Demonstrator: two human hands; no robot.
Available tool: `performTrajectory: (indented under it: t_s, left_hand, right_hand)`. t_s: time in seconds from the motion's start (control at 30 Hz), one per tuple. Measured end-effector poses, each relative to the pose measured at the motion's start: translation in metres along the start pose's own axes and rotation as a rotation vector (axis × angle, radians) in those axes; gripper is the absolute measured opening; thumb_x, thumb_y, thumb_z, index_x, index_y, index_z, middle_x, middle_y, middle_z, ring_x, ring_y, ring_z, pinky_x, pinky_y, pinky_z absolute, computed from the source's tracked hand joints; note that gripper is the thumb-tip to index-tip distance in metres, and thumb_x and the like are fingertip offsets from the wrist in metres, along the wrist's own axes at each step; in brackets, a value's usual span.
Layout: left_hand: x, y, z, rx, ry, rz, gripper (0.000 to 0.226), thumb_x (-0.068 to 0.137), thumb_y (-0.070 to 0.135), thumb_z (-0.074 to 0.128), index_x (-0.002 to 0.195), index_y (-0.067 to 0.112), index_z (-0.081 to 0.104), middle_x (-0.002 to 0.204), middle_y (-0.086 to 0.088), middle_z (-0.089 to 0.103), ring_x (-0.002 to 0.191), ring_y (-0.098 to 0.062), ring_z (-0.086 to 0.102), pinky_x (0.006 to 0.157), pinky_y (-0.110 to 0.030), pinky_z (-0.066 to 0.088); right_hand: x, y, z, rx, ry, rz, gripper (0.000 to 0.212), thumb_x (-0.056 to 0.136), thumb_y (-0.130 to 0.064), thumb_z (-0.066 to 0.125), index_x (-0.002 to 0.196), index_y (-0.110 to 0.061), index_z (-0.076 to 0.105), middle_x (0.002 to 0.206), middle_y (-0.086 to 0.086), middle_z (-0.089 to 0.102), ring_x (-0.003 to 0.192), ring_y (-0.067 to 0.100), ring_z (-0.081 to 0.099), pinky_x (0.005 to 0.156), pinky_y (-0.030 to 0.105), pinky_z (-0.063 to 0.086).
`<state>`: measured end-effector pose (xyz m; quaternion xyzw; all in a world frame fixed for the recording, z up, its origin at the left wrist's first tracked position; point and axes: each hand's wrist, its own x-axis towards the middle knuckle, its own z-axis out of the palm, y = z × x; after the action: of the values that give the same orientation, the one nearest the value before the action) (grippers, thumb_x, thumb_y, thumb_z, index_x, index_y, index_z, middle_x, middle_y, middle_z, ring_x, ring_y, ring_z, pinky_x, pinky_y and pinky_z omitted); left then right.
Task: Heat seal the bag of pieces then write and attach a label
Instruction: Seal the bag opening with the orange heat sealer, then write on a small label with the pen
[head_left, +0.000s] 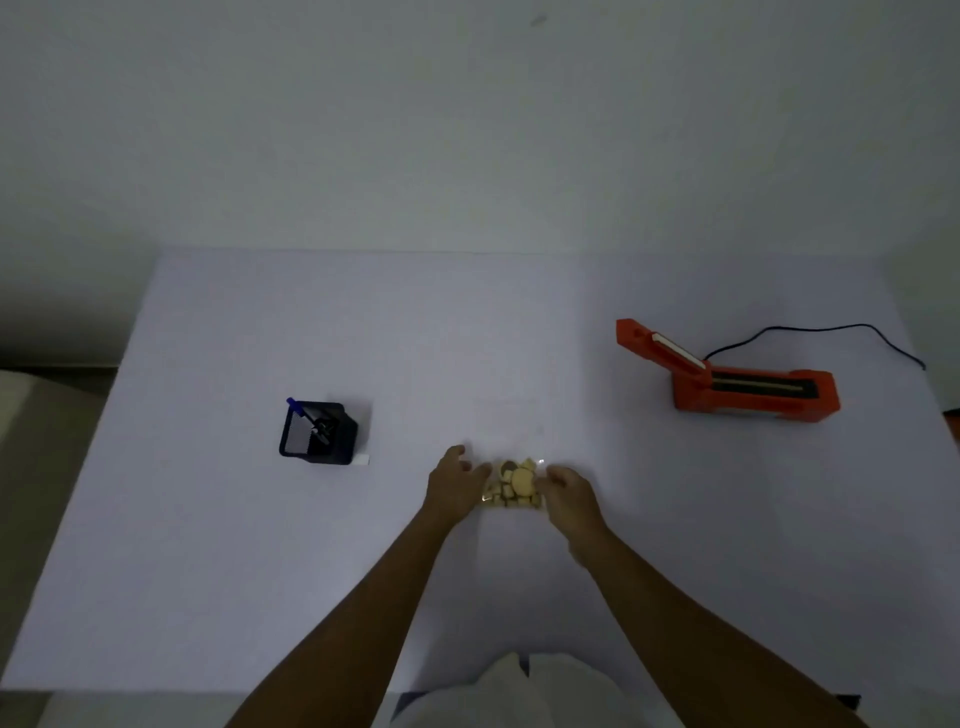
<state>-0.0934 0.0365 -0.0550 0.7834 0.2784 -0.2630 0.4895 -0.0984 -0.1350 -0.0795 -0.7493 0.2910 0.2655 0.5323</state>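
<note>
A clear bag of pale wooden pieces (514, 483) lies on the white table (467, 338), near the front middle. My left hand (453, 486) touches its left side with fingers spread. My right hand (569, 491) curls against its right side. Whether either hand grips the bag is not clear. An orange heat sealer (737, 382) with its arm raised stands at the right. A blue pen (304, 410) sits in a black mesh holder (317, 431) at the left, with a small white label (362, 459) by the holder's base.
The sealer's black cord (831, 332) trails to the table's right edge. A pale wall rises behind the table's far edge. My light trousers (519, 691) show below the front edge.
</note>
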Motion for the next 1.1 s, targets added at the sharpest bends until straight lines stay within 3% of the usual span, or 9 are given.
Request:
performTrajectory:
  t_s: [0.1, 0.23, 0.33, 0.43, 0.53, 0.73, 0.9, 1.03, 1.1]
  left_hand:
    - [-0.012, -0.002, -0.009, -0.03, 0.043, 0.048, 0.057, 0.09, 0.031, 0.063, 0.14, 0.012, 0.041, 0.133, -0.012, 0.055, 0.117, -0.024, 0.055, 0.091, -0.029, 0.043]
    - [-0.031, -0.006, -0.03, -0.065, 0.128, 0.161, 0.047, 0.091, 0.028, 0.063, 0.133, 0.012, 0.048, 0.125, -0.01, 0.059, 0.099, -0.015, 0.057, 0.08, -0.024, 0.044]
    - [-0.044, -0.008, -0.051, -0.109, 0.201, 0.25, 0.041, 0.09, 0.028, 0.064, 0.127, 0.014, 0.052, 0.116, -0.005, 0.061, 0.096, -0.015, 0.059, 0.077, -0.022, 0.045]
    - [-0.05, -0.011, -0.08, -0.146, 0.29, 0.318, 0.038, 0.089, 0.026, 0.065, 0.124, 0.016, 0.054, 0.111, 0.0, 0.061, 0.099, -0.013, 0.058, 0.077, -0.017, 0.044]
    - [-0.051, -0.018, -0.112, -0.163, 0.348, 0.355, 0.034, 0.089, 0.024, 0.066, 0.121, 0.016, 0.056, 0.109, 0.003, 0.061, 0.099, -0.011, 0.058, 0.077, -0.012, 0.043]
    - [-0.037, -0.036, -0.183, -0.094, 0.443, 0.45, 0.019, 0.089, 0.013, 0.064, 0.106, 0.019, 0.059, 0.099, 0.004, 0.062, 0.088, -0.008, 0.059, 0.079, -0.023, 0.051]
    - [-0.01, -0.061, -0.228, -0.071, 0.437, 0.414, 0.046, 0.087, 0.021, 0.069, 0.129, 0.016, 0.05, 0.125, -0.002, 0.054, 0.107, -0.016, 0.053, 0.089, -0.03, 0.05]
    - [0.013, -0.073, -0.251, 0.061, 0.202, 0.349, 0.087, 0.073, 0.036, 0.081, 0.143, 0.018, 0.033, 0.146, -0.001, 0.039, 0.129, -0.019, 0.042, 0.104, -0.038, 0.042]
    - [0.02, -0.076, -0.258, 0.089, 0.069, 0.346, 0.102, 0.066, 0.034, 0.087, 0.147, 0.019, 0.027, 0.148, 0.004, 0.035, 0.132, -0.015, 0.036, 0.106, -0.032, 0.035]
  right_hand:
    - [-0.008, -0.006, 0.002, 0.016, 0.08, -0.016, 0.04, 0.092, -0.02, 0.061, 0.131, -0.009, 0.056, 0.126, 0.01, 0.059, 0.113, 0.027, 0.058, 0.091, 0.032, 0.046]
    - [-0.024, -0.021, 0.016, 0.095, 0.133, -0.107, 0.03, 0.091, -0.017, 0.061, 0.121, -0.016, 0.059, 0.122, 0.007, 0.061, 0.106, 0.023, 0.06, 0.089, 0.037, 0.053]
    - [-0.039, -0.035, 0.031, 0.158, 0.085, -0.179, 0.026, 0.09, -0.013, 0.06, 0.116, -0.017, 0.062, 0.113, 0.004, 0.064, 0.092, 0.017, 0.064, 0.074, 0.032, 0.055]
    - [-0.052, -0.045, 0.051, 0.17, -0.006, -0.209, 0.023, 0.091, -0.017, 0.062, 0.114, -0.021, 0.064, 0.11, 0.001, 0.068, 0.094, 0.016, 0.066, 0.084, 0.039, 0.057]
    - [-0.064, -0.057, 0.076, 0.189, -0.09, -0.213, 0.02, 0.094, -0.017, 0.059, 0.112, -0.021, 0.064, 0.107, 0.003, 0.069, 0.098, 0.02, 0.067, 0.082, 0.038, 0.057]
    - [-0.081, -0.079, 0.137, 0.227, -0.149, -0.201, 0.015, 0.095, -0.014, 0.057, 0.107, -0.02, 0.065, 0.105, 0.007, 0.069, 0.097, 0.022, 0.069, 0.077, 0.034, 0.058]
    - [-0.08, -0.09, 0.184, 0.194, -0.145, -0.18, 0.016, 0.096, -0.015, 0.058, 0.111, -0.015, 0.064, 0.104, 0.009, 0.069, 0.094, 0.021, 0.069, 0.073, 0.03, 0.058]
    - [-0.078, -0.098, 0.209, 0.176, -0.141, -0.17, 0.015, 0.096, -0.014, 0.058, 0.11, -0.015, 0.064, 0.103, 0.008, 0.068, 0.088, 0.018, 0.066, 0.069, 0.028, 0.057]
    - [-0.076, -0.102, 0.221, 0.131, -0.128, -0.182, 0.017, 0.096, -0.013, 0.057, 0.112, -0.013, 0.064, 0.103, 0.009, 0.067, 0.087, 0.017, 0.065, 0.069, 0.029, 0.057]
